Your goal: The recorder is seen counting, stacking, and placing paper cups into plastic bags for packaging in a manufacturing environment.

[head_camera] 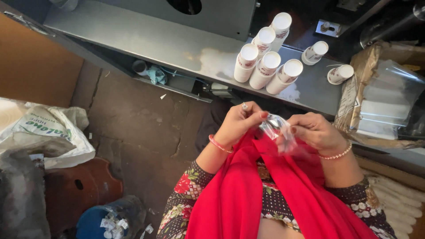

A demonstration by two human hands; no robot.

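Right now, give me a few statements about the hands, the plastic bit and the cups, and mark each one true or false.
1. Both hands, left and right, pinch a clear plastic wrapper. True.
2. The paper cups stand on the floor. False: they stand on the grey metal counter.
3. All the cups stand upright. False: two at the right lie tipped over.
4. A red scarf hangs below the hands. True.

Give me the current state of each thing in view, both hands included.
left hand: pinching the clear plastic wrapper
right hand: pinching the wrapper's other side
clear plastic wrapper: crumpled, held between both hands
paper cup stacks: five stacks, standing on the metal counter
two single cups: lying tipped
white sack: slumped on the floor
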